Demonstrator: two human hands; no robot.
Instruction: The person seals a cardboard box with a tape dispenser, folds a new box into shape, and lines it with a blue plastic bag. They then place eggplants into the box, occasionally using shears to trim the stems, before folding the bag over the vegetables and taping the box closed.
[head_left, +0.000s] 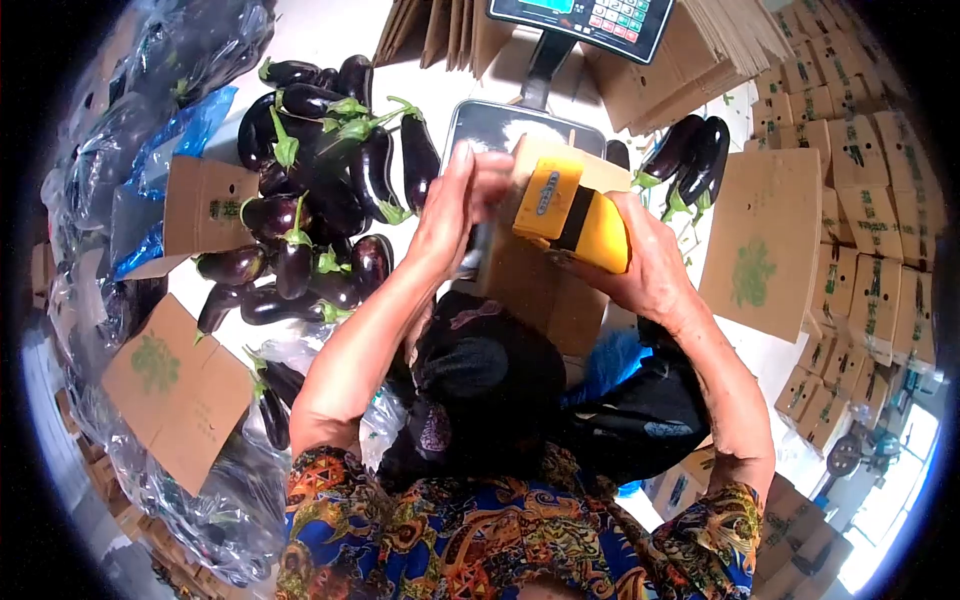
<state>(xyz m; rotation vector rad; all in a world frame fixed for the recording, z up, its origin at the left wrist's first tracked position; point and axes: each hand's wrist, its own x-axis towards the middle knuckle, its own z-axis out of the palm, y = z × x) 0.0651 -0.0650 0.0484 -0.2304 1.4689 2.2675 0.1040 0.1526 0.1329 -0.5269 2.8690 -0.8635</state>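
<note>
My right hand (640, 262) grips a yellow tape dispenser (572, 212) and presses it on top of a brown cardboard box (540, 290). The box stands on a weighing scale (480, 128). My left hand (455, 205) lies flat against the box's left side near its top edge, fingers straight and together. It holds nothing that I can see.
A pile of dark purple eggplants (320, 190) lies left of the scale; two more eggplants (690, 150) lie to its right. The scale display (585, 20) is at the top. Flat cartons (860, 200) are stacked on the right, loose cardboard (175, 390) and plastic bags (110, 150) on the left.
</note>
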